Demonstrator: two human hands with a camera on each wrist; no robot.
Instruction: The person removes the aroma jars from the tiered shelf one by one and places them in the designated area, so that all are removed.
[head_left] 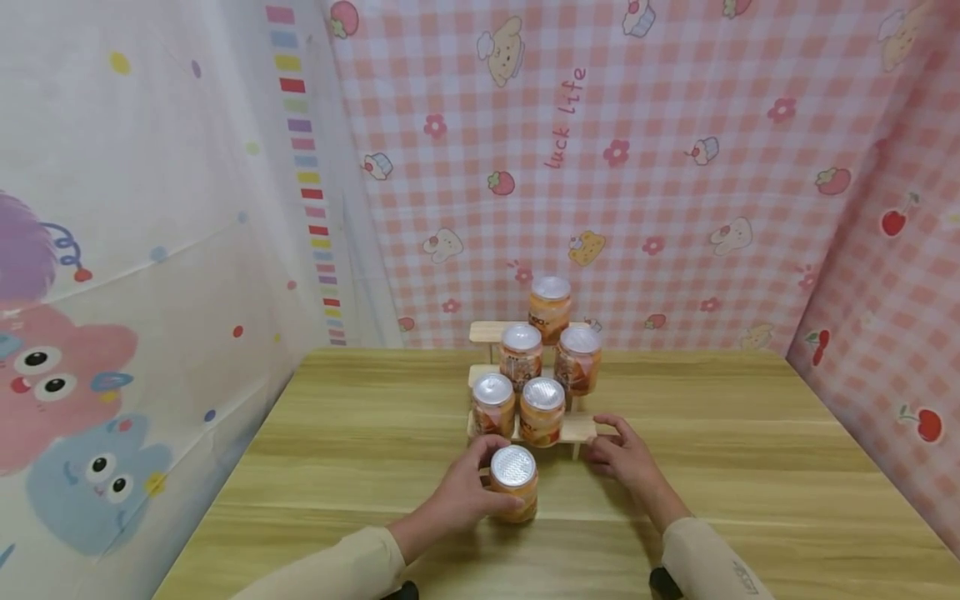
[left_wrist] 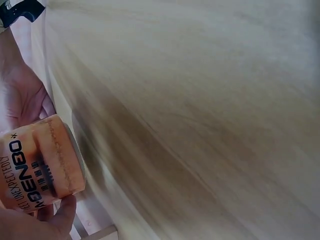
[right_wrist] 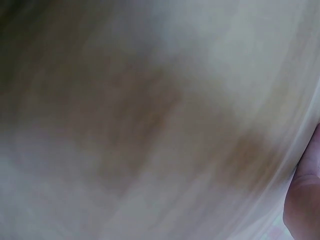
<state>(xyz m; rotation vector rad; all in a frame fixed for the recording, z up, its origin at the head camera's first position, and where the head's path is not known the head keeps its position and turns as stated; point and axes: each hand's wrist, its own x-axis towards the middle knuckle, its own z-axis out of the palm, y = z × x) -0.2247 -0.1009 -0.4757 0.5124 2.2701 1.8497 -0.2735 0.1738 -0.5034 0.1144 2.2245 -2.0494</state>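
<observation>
My left hand [head_left: 467,492] grips an orange-labelled can [head_left: 514,481] with a silver lid, thumb and fingers around its sides, in front of a small wooden step rack [head_left: 577,428]. In the left wrist view the can [left_wrist: 45,162] shows black lettering, with fingertips [left_wrist: 66,212] on its side. My right hand [head_left: 624,454] is beside the right end of the rack's lowest step, fingers loosely bent and no can in them; whether they touch the step I cannot tell. Matching cans stand upright on the rack: one on top [head_left: 550,312], two on the middle step, two on the lowest.
The rack stands toward the back of a wood-grain table [head_left: 360,433]. Behind it hangs a pink checked cloth [head_left: 660,200]; a white cartoon-print cloth [head_left: 187,208] hangs at the left, and another pink cloth [head_left: 885,333] at the right.
</observation>
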